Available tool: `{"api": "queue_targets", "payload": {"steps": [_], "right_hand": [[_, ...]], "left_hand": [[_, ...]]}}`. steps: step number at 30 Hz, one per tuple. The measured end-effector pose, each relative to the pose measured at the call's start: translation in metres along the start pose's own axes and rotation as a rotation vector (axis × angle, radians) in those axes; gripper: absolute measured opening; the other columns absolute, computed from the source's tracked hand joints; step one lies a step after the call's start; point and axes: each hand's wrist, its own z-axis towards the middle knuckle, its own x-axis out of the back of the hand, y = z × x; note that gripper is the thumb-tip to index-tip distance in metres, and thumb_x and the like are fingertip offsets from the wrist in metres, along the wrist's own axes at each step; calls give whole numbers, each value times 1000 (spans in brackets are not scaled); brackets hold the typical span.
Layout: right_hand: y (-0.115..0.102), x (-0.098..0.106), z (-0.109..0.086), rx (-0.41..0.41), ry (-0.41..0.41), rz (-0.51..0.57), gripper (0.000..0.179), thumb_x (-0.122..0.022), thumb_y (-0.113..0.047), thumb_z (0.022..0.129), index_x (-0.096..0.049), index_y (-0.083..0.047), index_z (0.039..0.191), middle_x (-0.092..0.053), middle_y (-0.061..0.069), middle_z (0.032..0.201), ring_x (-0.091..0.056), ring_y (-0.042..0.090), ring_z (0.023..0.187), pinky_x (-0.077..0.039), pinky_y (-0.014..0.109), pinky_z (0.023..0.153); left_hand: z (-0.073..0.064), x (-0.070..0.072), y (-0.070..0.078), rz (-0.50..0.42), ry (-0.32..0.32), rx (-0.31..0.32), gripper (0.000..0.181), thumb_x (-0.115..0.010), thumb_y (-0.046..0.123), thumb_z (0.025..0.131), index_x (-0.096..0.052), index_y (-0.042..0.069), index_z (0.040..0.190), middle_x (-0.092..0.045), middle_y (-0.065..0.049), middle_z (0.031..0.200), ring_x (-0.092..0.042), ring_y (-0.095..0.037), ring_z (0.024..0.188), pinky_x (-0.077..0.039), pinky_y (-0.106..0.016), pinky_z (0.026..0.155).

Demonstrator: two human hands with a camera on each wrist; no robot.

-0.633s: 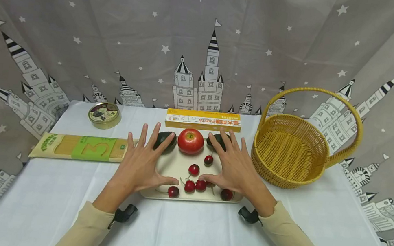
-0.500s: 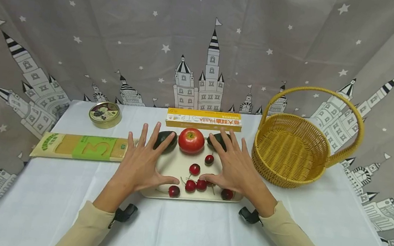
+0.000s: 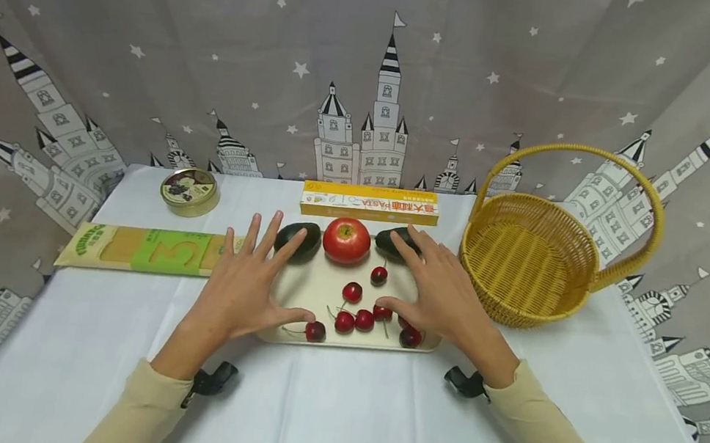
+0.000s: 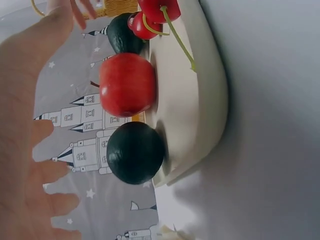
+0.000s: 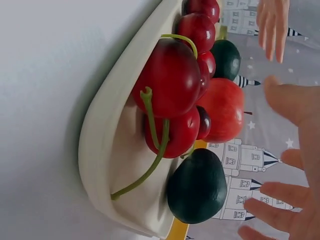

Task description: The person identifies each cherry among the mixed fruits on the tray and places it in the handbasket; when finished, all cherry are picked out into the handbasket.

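Note:
My left hand is spread wide above the left end of a cream tray. Its thumb tip is close to a cherry with a stem. On the other side my right hand hovers with fingers apart over the tray's right end. On the tray lie a red apple, a dark green avocado-like fruit to its left and a similar dark green fruit to its right. Several cherries are scattered in front of the apple. Neither hand holds anything.
A yellow wicker basket with a tall handle stands at the right. Behind the tray lies a yellow pasta box. At the left are a long pasta packet and a round gold tin. A castle-print curtain hangs behind.
Both hands have moved slightly apart, the left one leftward and the right one rightward. The whole head view has tilted a little, so the tabletop things appear higher. The tray's contents look unmoved.

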Motion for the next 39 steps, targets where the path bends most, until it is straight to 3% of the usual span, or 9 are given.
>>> {"api": "queue_targets", "payload": {"steps": [4, 8, 12, 18, 22, 27, 39], "right_hand": [[1, 5, -3, 31, 31, 31, 86, -82, -54, 91, -50, -16, 161, -51, 17, 161, -65, 43, 129, -56, 57, 104], [0, 4, -6, 21, 11, 42, 67, -81, -45, 95, -61, -15, 152, -62, 15, 147, -72, 39, 116, -62, 52, 92], [0, 4, -10, -11, -48, 67, 51, -81, -39, 96, -70, -15, 140, -68, 13, 136, -74, 31, 101, -63, 46, 79], [5, 3, -19, 0, -127, 110, 36, -82, -33, 95, -78, -14, 125, -73, 10, 125, -73, 24, 94, -63, 42, 77], [9, 1, -22, 28, -154, 148, 27, -83, -28, 93, -81, -14, 116, -75, 5, 115, -68, 15, 80, -59, 35, 71], [11, -1, -23, 35, -186, 170, 25, -85, -26, 92, -80, -16, 115, -75, 3, 113, -58, 8, 72, -52, 29, 64], [14, -7, -27, 25, -253, 239, 22, -85, -23, 93, -79, -13, 113, -74, -4, 102, -56, 6, 77, -53, 25, 70]], "left_hand": [[-11, 6, -3, -34, 40, -28, 126, -74, 87, 75, -30, 18, 171, -26, -18, 177, -24, -48, 161, -18, -73, 127], [-23, 8, -7, -92, 85, -49, 114, -80, 79, 77, -45, 14, 164, -45, -17, 167, -43, -44, 153, -34, -68, 123], [-33, 7, -15, -152, 68, -54, 94, -86, 70, 79, -61, 14, 150, -56, -16, 157, -56, -43, 141, -50, -66, 109], [-46, -3, -27, -221, -6, -51, 74, -86, 59, 86, -68, 15, 142, -55, -14, 158, -58, -42, 140, -56, -62, 101], [-50, -11, -31, -272, -51, -52, 64, -85, 51, 89, -70, 14, 139, -54, -16, 160, -56, -42, 142, -54, -61, 105], [-52, -16, -33, -302, -96, -49, 57, -85, 46, 91, -71, 14, 136, -51, -19, 161, -53, -45, 144, -50, -64, 110], [-55, -22, -37, -283, -103, -51, 51, -84, 49, 91, -72, 17, 129, -48, -19, 164, -51, -46, 146, -49, -64, 112]]}}
